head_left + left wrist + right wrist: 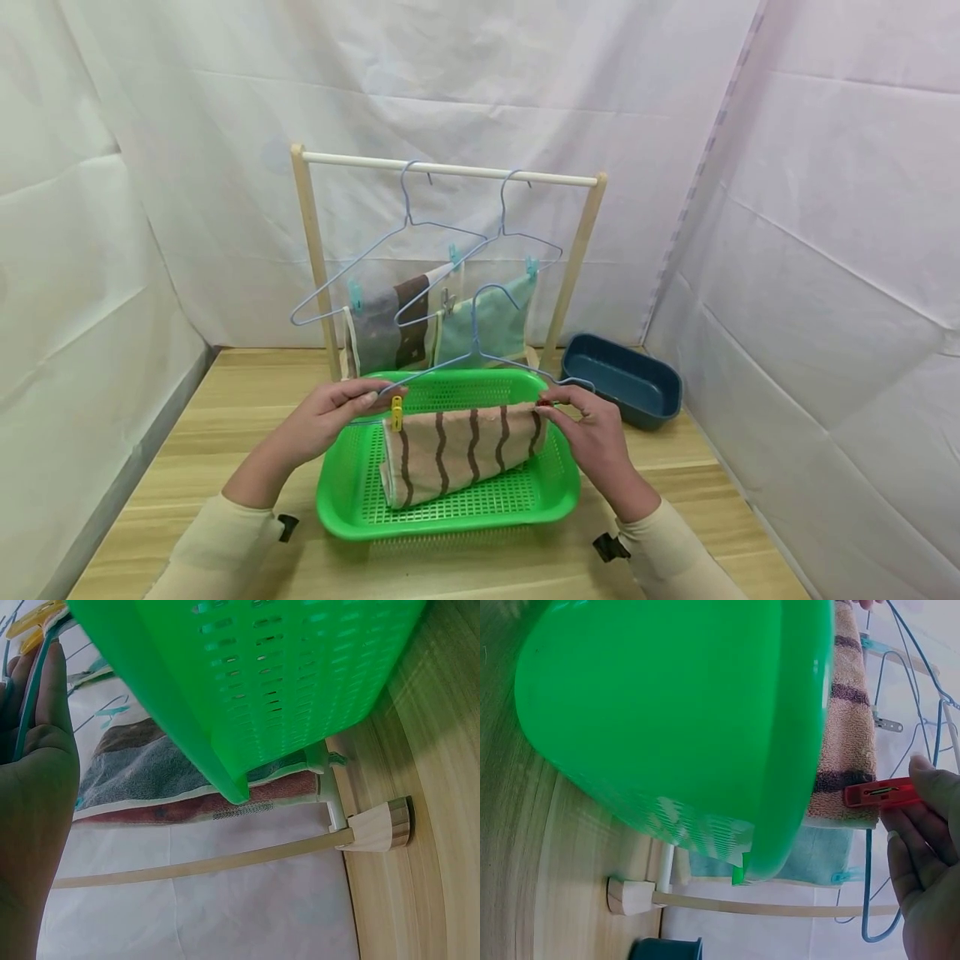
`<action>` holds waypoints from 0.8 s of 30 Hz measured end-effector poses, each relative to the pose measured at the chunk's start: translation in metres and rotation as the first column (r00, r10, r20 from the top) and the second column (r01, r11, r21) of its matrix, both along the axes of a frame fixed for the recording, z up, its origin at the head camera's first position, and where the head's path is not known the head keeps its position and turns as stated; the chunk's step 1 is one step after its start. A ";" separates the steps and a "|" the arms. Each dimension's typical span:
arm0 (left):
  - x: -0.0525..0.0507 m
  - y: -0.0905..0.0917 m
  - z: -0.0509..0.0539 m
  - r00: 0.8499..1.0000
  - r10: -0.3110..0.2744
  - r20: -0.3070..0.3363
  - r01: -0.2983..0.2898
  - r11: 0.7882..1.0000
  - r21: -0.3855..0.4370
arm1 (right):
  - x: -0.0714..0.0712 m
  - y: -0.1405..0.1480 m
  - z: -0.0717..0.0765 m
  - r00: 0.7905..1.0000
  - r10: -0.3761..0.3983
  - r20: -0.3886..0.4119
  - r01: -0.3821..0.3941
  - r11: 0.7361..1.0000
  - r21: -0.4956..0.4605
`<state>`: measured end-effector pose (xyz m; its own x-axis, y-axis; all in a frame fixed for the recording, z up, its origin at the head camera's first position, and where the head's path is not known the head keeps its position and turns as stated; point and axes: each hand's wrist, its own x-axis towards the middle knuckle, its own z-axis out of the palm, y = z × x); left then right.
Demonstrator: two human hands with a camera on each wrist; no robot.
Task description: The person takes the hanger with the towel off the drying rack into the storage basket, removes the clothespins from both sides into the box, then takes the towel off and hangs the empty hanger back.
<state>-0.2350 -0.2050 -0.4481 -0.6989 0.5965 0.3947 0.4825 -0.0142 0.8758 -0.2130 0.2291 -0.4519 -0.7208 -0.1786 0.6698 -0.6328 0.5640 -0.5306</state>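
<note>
My left hand [330, 417] grips the left end of a blue wire hanger [476, 329] whose hook points up. A tan towel [455, 454] with wavy brown stripes hangs from the hanger's lower bar, over and partly inside a green basket [450, 531]. A yellow clothespin [397, 414] clips the towel's left corner, close to my left fingers. At the towel's right corner, my right hand [596, 425] pinches a red clothespin [870, 795] between thumb and fingers. In the right wrist view its jaws bite on the towel's edge. My left fingertips are partly hidden in the left wrist view.
Behind the basket stands a drying rack [450, 168] with a white rod and wooden posts. Two hangers hang on it, bearing a grey and brown towel [378, 333] and a teal towel [487, 321]. A dark blue bin [652, 408] sits at the right.
</note>
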 end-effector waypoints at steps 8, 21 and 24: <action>-0.001 0.000 0.000 1.000 -0.002 -0.004 0.002 1.000 0.003 | -0.001 0.001 0.002 0.999 0.044 -0.005 -0.045 0.993 -0.106; 0.001 -0.001 0.001 1.000 0.011 -0.001 -0.011 1.000 -0.003 | 0.000 0.003 0.001 0.990 0.128 0.063 -0.108 0.960 -0.259; 0.001 -0.001 0.001 1.000 0.006 -0.004 -0.006 1.000 -0.005 | 0.000 0.003 0.002 0.981 0.170 0.098 -0.130 0.937 -0.323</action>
<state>-0.2335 -0.2055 -0.4475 -0.7010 0.5941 0.3945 0.4862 -0.0065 0.8738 -0.2133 0.2322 -0.4496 -0.7821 -0.0862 0.6172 -0.6157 0.2597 -0.7439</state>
